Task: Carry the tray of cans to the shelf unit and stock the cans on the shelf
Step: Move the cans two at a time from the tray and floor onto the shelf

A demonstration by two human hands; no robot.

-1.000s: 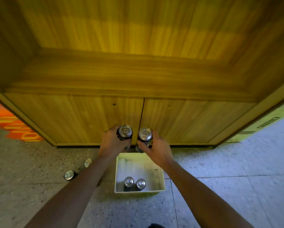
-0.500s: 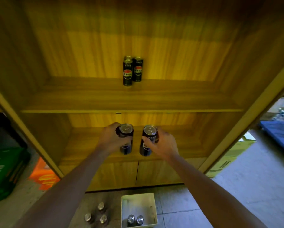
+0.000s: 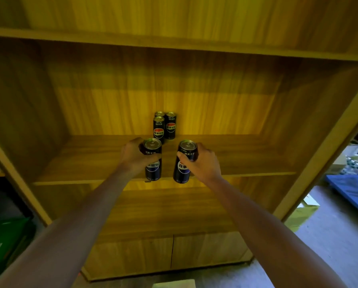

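Observation:
My left hand [image 3: 133, 156] grips a black can [image 3: 152, 163] upright, and my right hand [image 3: 202, 163] grips a second black can [image 3: 184, 161]. Both cans hover at the front edge of the middle shelf board [image 3: 90, 163] of the wooden shelf unit [image 3: 319, 142]. Three matching black cans [image 3: 164, 126] stand together at the back of that same shelf, just behind my hands. Only a top sliver of the white tray [image 3: 174, 284] shows on the floor at the bottom edge.
Closed cabinet doors [image 3: 171, 252] form the unit's base. A green crate [image 3: 5, 242] sits at the lower left. On the right are a blue pallet [image 3: 352, 190] and a yellowish box [image 3: 302, 215] on the grey floor.
Both hands have risen with their cans from above the tray on the floor to the middle shelf. The view has tilted up, so the tray and floor cans have dropped out of sight.

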